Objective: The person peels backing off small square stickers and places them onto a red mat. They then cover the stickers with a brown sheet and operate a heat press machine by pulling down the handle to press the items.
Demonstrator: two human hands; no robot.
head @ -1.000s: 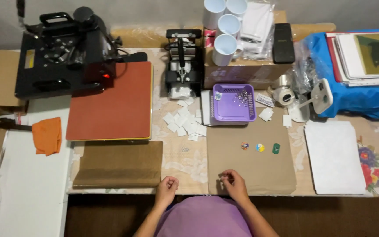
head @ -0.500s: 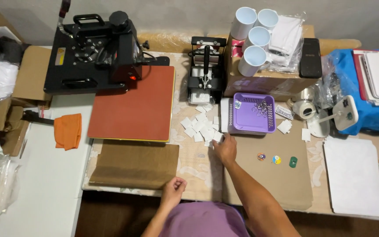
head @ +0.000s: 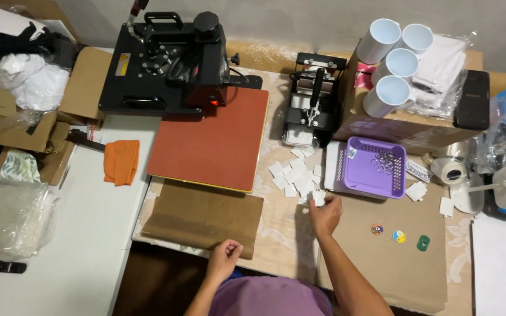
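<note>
My right hand (head: 325, 213) reaches out over the table and pinches a small white square piece (head: 318, 198) at the near edge of a pile of white square pieces (head: 293, 174). My left hand (head: 225, 257) rests near the table's front edge with its fingers curled, close to a brown sheet (head: 201, 213). It holds nothing that I can see. A purple basket (head: 375, 167) with small metal parts stands just right of the pile. Three small round coloured pieces (head: 399, 236) lie on a brown cardboard sheet (head: 393, 263) to the right of my right hand.
A black heat press (head: 168, 64) with a red-orange pad (head: 215, 137) fills the back left. A small mug press (head: 310, 108) stands behind the pile. White mugs (head: 390, 64) sit on a cardboard box. An orange cloth (head: 121, 161), a tape roll (head: 452, 171) and plastic bags lie around.
My right hand went from the table's front edge out to the pile of white pieces and took hold of one. The view has shifted left and closer.
</note>
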